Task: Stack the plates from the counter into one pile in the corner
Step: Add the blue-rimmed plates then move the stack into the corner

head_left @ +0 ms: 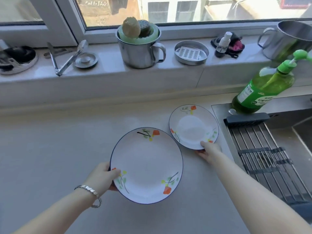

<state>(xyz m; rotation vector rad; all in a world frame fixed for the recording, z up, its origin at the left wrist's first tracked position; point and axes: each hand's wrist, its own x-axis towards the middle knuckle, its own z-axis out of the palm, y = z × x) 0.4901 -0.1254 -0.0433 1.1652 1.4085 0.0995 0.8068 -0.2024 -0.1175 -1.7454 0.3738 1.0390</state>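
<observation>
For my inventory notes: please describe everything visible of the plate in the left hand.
The plate is round, white, glossy like ceramic, with a thin dark blue rim and three orange flower sprigs. It is empty and seems lifted off the counter. The left hand grips its left edge, thumb on top.

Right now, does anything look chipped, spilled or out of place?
Nothing stands out. The nearer plate, gripped by the left hand, and the farther plate, gripped by the right hand beside the sink, both look whole.
</observation>
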